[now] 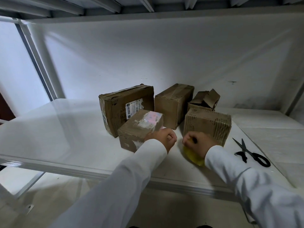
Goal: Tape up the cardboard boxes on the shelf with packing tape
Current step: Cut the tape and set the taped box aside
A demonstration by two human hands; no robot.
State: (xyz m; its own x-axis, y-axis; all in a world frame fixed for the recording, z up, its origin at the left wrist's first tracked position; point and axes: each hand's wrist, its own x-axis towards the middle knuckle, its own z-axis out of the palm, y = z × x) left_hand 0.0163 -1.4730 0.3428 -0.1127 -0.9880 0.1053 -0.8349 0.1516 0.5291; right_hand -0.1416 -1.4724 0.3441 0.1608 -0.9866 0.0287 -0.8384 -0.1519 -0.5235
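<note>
Five cardboard boxes sit grouped on a white shelf (pixel 65 129), seen from a head camera looking down along two white-sleeved arms. At the back stand a large labelled box (pixel 118 106), a plain box (pixel 172 104) and a small open-flapped box (pixel 204 99) whose flaps stick up. In front of them sit a small box with a pink label (pixel 136 127) on the left and a ribbed box (pixel 207 124) on the right.

Both hands rest low in the gap between the two front boxes. The left hand (pixel 162 139) lies just beside the pink-labelled box, its fingers curled into a fist; whether it pinches a tape end cannot be told. The right hand (pixel 199 142) lies against the front of the ribbed box, fingers curled around a yellowish roll of packing tape (pixel 193 155), which shows beneath the hand on the shelf surface.

Each hand lies beside its own front box, the roll being nearer the ribbed one. Taping seems not yet begun on either front box, and the open-flapped box lies farthest back, behind the ribbed one.

Black scissors (pixel 251 153) lie on the shelf to the right, apart from the right hand, blades pointing away from the viewer.
</note>
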